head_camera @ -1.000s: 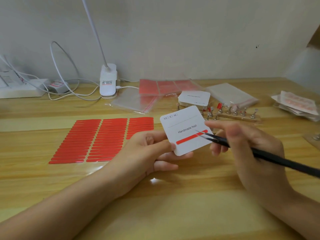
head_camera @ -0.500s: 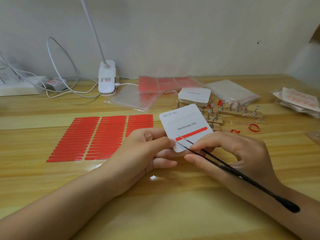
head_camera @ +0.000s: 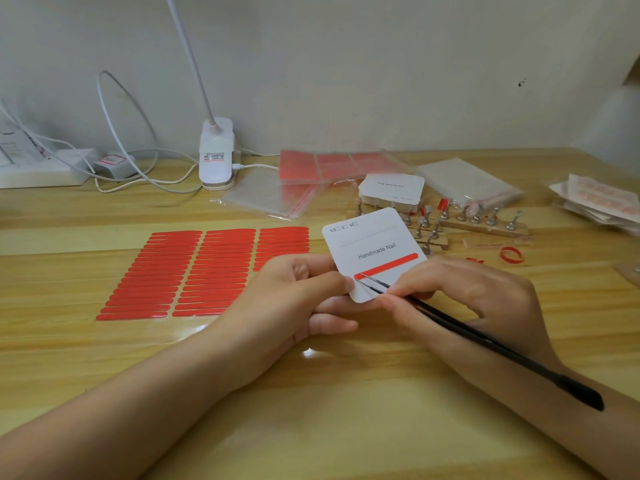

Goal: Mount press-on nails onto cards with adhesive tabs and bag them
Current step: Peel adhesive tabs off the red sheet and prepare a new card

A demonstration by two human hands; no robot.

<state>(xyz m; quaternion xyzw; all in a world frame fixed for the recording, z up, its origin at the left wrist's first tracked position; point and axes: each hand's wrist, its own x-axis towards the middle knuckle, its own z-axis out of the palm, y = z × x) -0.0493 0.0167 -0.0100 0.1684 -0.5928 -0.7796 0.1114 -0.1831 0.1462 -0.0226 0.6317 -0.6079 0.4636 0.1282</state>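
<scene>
A white card (head_camera: 372,251) printed "Handmade Nail" is being held tilted above the middle of the table (head_camera: 311,410), pinched at its lower left corner by the thumb and fingers of the left hand (head_camera: 298,299). A red tab (head_camera: 388,266) is lying across the card under the printed words. Black tweezers (head_camera: 478,336) are being gripped by the curled fingers of the right hand (head_camera: 460,299), with the tips being touched to the left end of the tab and the shaft being laid back over the right forearm. The lower edge of the card is being covered by the fingers of both hands. A sheet of red tabs (head_camera: 207,271) in three columns is lying left of the hands, its right column being partly hidden by the left hand. Behind the card, a wooden rack (head_camera: 478,225) of small metal nail stands is being partly blocked from view, and a card stack (head_camera: 391,188) is sitting just behind it. Clear bags (head_camera: 273,199) and red sheets (head_camera: 332,166) are lying toward the back edge, beside a white lamp base (head_camera: 216,155). A power strip (head_camera: 38,168) and cables are lying at the back left corner. Packed bags (head_camera: 602,199) are resting at the right edge, and red peeled curls (head_camera: 512,255) are lying just beyond the right hand.
</scene>
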